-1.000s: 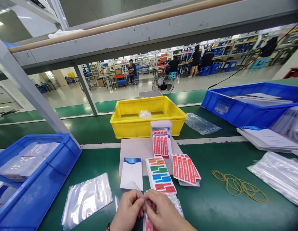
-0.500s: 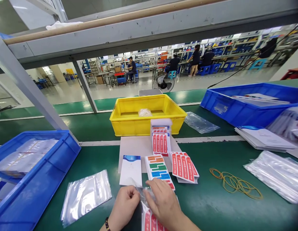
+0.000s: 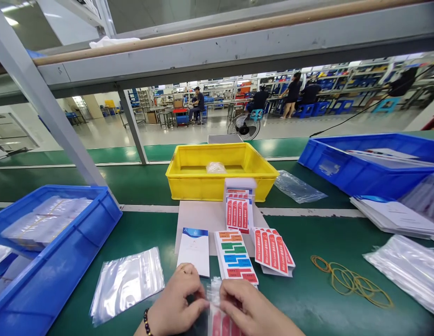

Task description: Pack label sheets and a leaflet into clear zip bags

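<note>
Left hand (image 3: 181, 298) and right hand (image 3: 250, 301) pinch a clear, flat plastic bag (image 3: 214, 293) above the green table (image 3: 290, 310).
Both curl nearly closed, thumb to forefinger, one at each side of the bag's upper end — a red-and-white printed sheet (image 3: 220, 324) shows through it. Just beyond lie a white, blue-topped paper booklet (image 3: 193, 254) and a multicoloured label sheet (image 3: 236, 256).

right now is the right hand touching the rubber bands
Apart: the head view plainly shows green tabletop between the right hand and the rubber bands.
</note>
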Action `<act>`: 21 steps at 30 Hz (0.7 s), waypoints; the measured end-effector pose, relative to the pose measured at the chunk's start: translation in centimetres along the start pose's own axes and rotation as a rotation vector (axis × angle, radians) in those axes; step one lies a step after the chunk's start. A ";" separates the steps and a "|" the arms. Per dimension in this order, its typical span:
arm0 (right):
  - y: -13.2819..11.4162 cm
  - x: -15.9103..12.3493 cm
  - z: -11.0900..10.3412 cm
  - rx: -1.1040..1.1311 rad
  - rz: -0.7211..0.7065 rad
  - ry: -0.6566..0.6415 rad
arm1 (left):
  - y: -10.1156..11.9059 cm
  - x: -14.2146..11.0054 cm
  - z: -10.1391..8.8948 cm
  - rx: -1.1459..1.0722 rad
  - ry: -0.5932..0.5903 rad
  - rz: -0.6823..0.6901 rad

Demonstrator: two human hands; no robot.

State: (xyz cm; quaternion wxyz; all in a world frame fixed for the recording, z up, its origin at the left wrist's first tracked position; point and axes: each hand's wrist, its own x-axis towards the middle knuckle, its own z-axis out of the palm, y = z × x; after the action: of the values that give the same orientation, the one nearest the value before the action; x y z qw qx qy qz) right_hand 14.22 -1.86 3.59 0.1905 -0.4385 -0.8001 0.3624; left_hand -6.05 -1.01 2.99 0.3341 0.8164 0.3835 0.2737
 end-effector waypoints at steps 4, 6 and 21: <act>-0.1 -0.6 -1.7 0.001 0.080 -0.062 | -0.7 -0.2 -0.3 -0.064 -0.013 -0.121; 0.1 -0.5 -1.3 0.026 0.056 0.059 | -1.3 -0.3 -0.5 -0.223 -0.042 -0.134; 8.0 -0.3 11.5 -0.397 -0.436 0.168 | -1.8 -1.0 0.4 -0.857 -0.242 -0.288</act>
State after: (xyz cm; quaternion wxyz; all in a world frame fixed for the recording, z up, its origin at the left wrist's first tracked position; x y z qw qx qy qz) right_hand 11.70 -4.02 -10.02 0.2399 -0.3135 -0.9119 0.1122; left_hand -7.19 -1.09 1.19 0.7181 0.5694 0.3035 0.2609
